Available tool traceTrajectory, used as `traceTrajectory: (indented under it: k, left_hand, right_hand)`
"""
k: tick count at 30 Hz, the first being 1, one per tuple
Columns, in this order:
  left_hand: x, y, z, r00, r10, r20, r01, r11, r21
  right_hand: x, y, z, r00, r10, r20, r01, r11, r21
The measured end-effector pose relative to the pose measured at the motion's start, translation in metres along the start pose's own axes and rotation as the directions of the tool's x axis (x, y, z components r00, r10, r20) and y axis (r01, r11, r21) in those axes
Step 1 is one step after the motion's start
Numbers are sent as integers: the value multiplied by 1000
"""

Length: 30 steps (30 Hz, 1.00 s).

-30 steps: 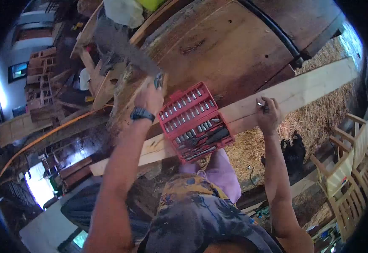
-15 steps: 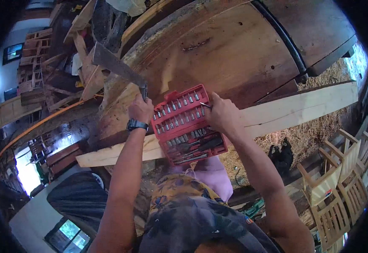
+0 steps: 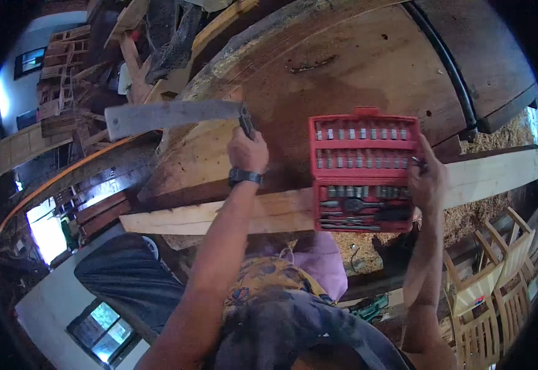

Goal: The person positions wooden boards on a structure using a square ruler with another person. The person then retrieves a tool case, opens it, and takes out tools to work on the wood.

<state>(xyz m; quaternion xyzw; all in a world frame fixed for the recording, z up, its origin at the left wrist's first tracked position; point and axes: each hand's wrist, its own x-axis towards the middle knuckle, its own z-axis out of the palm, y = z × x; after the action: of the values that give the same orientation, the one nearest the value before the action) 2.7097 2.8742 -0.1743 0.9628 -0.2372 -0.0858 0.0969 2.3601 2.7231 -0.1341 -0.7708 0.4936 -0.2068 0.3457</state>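
Note:
My left hand point(image 3: 248, 152), with a dark watch on its wrist, is closed around the dark handle of a hand saw point(image 3: 170, 117). The saw's wide grey blade points left over the wooden surface; its teeth are too blurred to make out. My right hand point(image 3: 428, 185) grips the right edge of an open red socket set case point(image 3: 364, 174). Rows of silver sockets fill its upper half, and the lower half holds more sockets and slim tools. A small dark metal piece shows by the right fingers, its kind unclear.
A pale plank point(image 3: 269, 206) crosses in front of me, below a large brown wooden surface point(image 3: 368, 68) with a black pipe point(image 3: 445, 61). Wood shavings point(image 3: 368, 250) cover the floor. Wooden chairs point(image 3: 485, 290) stand at lower right. An orange cable point(image 3: 65, 176) runs along the left.
The case has moved right and levelled out, away from my left hand. My left hand has shifted right, and the saw blade has swung down to nearly horizontal.

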Motion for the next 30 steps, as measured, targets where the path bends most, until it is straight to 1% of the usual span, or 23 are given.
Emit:
traceTrajectory:
  k: [2, 5, 8, 11, 14, 17, 19, 20, 23, 24, 25, 27, 28, 30]
  left_hand:
    - [-1, 11, 4, 999, -25, -43, 24, 999, -35]
    - [5, 18, 9, 997, -69, -31, 68, 997, -33]
    - [12, 22, 14, 998, -50, -30, 49, 998, -32]
    - [14, 42, -1, 989, -145, 34, 146, 988, -49]
    - [16, 36, 2, 996, -85, 19, 86, 995, -60]
    - [17, 31, 2, 998, -51, 33, 51, 999, -3]
    - [13, 13, -7, 985, 161, 54, -166, 981, 96]
    - [12, 2, -14, 961, 266, 75, -274, 951, 141]
    - [15, -19, -49, 917, 281, 285, -339, 923, 182]
    - [22, -35, -61, 863, 439, 251, -489, 849, 199]
    - [29, -49, -69, 782, 585, 215, -623, 751, 220]
    - [38, -34, -105, 760, 560, 328, -649, 650, 395]
    - [45, -35, -119, 717, 588, 374, -695, 566, 444]
    - [54, -32, -141, 637, 620, 458, -757, 389, 525]
  right_hand:
    - [1, 9, -20, 995, 92, 33, -91, 995, -41]
    - [-4, 29, -21, 999, 18, -30, -19, 1000, -21]
    - [-5, 38, -14, 991, -50, -121, 46, 998, -40]
    - [-4, 35, -15, 990, -49, -135, 45, 998, -34]
    - [-5, 38, -14, 991, -25, -133, 23, 1000, -15]
    - [-3, 38, -16, 983, -115, -145, 112, 993, -27]
    - [-2, 37, -14, 979, -111, -172, 107, 994, -34]
    - [-3, 36, -14, 977, -107, -185, 101, 994, -41]
    - [-2, 35, -14, 979, -91, -181, 94, 996, 7]
    - [-2, 35, -15, 984, -91, -156, 93, 996, 5]
    - [-2, 32, -17, 988, -70, -138, 71, 997, -3]
    - [-2, 28, -20, 994, -32, -105, 30, 999, -21]
    - [-5, 32, -20, 997, 31, -76, -32, 999, -18]
    - [-3, 36, -16, 988, -66, -137, 67, 998, -1]
